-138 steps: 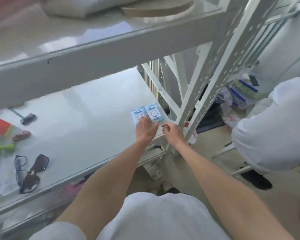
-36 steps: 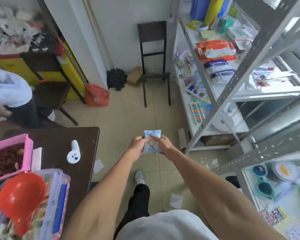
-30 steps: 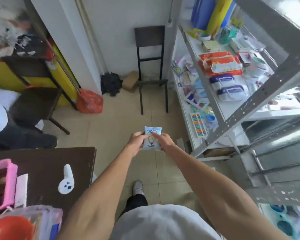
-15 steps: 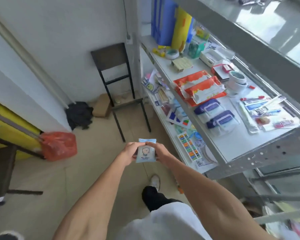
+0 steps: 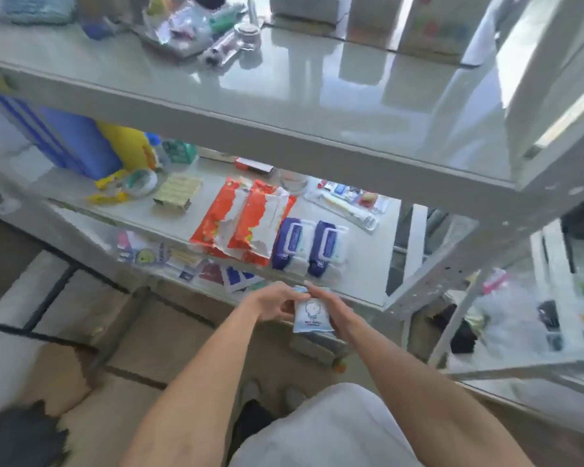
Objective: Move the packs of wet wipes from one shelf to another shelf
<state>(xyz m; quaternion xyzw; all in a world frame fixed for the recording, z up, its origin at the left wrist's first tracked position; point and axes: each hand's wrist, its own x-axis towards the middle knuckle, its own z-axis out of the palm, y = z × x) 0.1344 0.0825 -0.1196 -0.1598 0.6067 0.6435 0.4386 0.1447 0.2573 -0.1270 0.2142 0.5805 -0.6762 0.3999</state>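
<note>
I hold a small light-blue pack of wet wipes (image 5: 312, 315) between both hands, just in front of the middle shelf's (image 5: 361, 281) front edge. My left hand (image 5: 273, 302) grips its left side and my right hand (image 5: 332, 310) its right side. A second pack may sit behind the first; I cannot tell. On the shelf just beyond lie two blue-and-white wipe packs (image 5: 309, 246) and two orange packs (image 5: 245, 220).
The top shelf (image 5: 284, 106) juts out above the hands with bottles and boxes on it. A slanted metal upright (image 5: 452, 267) stands to the right. Blue and yellow folders (image 5: 91, 146), tape and a small box fill the shelf's left part.
I have turned from the empty shelf and walked across the room to the stocked rack. The pack stays held in both hands and is now close to the middle shelf's edge.
</note>
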